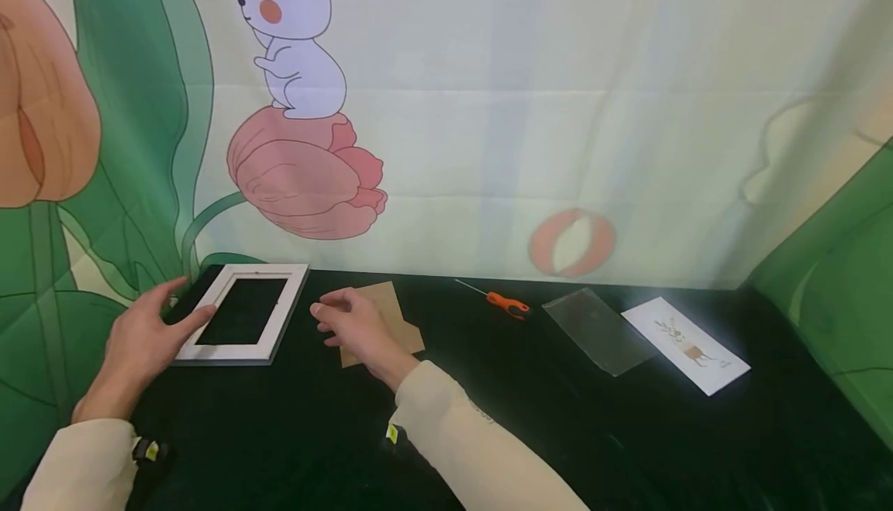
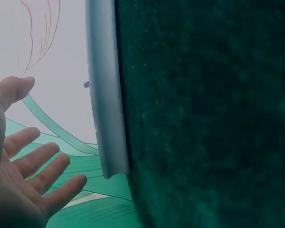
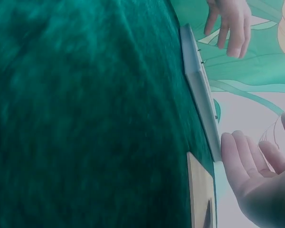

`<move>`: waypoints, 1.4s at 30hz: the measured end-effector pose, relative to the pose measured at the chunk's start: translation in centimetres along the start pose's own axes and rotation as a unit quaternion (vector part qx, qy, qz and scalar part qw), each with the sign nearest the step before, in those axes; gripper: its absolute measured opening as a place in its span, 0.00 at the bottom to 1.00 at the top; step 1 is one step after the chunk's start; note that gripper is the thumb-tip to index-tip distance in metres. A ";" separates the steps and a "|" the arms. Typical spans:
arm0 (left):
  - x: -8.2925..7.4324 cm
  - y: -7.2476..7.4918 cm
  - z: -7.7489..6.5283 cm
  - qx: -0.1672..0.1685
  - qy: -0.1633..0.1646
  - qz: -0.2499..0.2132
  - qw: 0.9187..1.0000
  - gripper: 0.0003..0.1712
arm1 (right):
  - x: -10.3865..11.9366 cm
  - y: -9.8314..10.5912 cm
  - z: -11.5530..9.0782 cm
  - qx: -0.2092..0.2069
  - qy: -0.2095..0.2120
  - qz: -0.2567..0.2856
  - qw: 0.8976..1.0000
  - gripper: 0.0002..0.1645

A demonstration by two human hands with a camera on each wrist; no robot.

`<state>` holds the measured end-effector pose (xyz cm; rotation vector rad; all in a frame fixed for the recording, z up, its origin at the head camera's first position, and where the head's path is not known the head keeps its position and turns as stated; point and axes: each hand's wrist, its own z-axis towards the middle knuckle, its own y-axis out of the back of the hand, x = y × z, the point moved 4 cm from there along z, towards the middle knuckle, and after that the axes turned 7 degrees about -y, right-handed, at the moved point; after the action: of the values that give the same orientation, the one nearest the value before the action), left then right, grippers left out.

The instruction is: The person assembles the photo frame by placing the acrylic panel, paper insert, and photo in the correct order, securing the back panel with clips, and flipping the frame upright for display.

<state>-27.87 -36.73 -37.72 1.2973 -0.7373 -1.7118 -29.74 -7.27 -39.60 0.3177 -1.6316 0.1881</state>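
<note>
A white picture frame (image 1: 258, 351) lies on the dark green cloth at the left, its opening showing the cloth beneath. My left hand (image 1: 145, 340) is spread at its left side, the thumb overlapping the rim in the head view. In the left wrist view that hand's fingers (image 2: 42, 159) stand apart from the frame edge (image 2: 104, 95). Between frame and screwdriver lies a brown backing board (image 1: 387, 303) with a flap, partly hidden by my right hand (image 1: 361, 334). That hand hovers over it with loosely bent fingers, holding nothing. Small metal tabs (image 3: 203, 62) stick up from the frame.
An orange-handled screwdriver (image 1: 506, 305) lies near the back of the table. To its right are a clear sheet (image 1: 596, 333) and a white card (image 1: 687, 344) with a printed drawing, their edges overlapping. A printed curtain (image 1: 453, 146) closes off the back.
</note>
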 end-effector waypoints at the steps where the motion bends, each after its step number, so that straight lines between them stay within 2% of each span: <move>1: 0.3 0.0 0.0 0.002 0.006 0.000 1.000 0.48 | 0.0 -0.3 0.1 -0.002 -0.003 0.003 1.000 0.22; 4: 1.1 -0.1 -0.3 0.009 0.026 -0.004 1.000 0.49 | -0.3 -1.0 0.2 -0.004 -0.016 0.005 1.000 0.21; 8: 2.2 0.0 -0.8 0.016 0.048 -0.010 0.999 0.50 | -0.7 -2.2 0.2 0.015 -0.028 -0.003 0.999 0.21; 13: 2.9 -0.1 -1.3 0.016 0.062 -0.010 0.998 0.49 | -1.1 -3.2 0.4 0.026 -0.031 0.002 0.999 0.20; 20: 3.7 -0.2 -1.3 0.014 0.067 -0.023 0.997 0.47 | -1.4 -4.0 1.3 -0.004 -0.039 0.015 0.999 0.20; 26: 4.0 -0.8 -1.2 0.040 0.083 -0.035 0.995 0.46 | -1.7 -4.7 1.4 -0.015 -0.051 0.034 0.998 0.18; 34: 4.2 -1.2 -1.1 0.076 0.102 -0.060 0.990 0.46 | -1.8 -5.9 1.8 -0.013 -0.035 -0.028 0.999 0.22; 39: 4.4 -1.2 -1.0 0.107 0.115 -0.063 0.986 0.46 | -2.0 -6.3 2.0 -0.023 -0.058 -0.065 0.996 0.22; 42: 4.5 -1.2 -1.0 0.112 0.118 -0.063 0.985 0.46 | -2.0 -6.4 2.0 -0.021 -0.067 -0.086 0.994 0.22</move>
<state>-27.77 -40.11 -41.12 1.7004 -0.7363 -1.5688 -29.46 -13.80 -42.17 0.4438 -1.7284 0.0020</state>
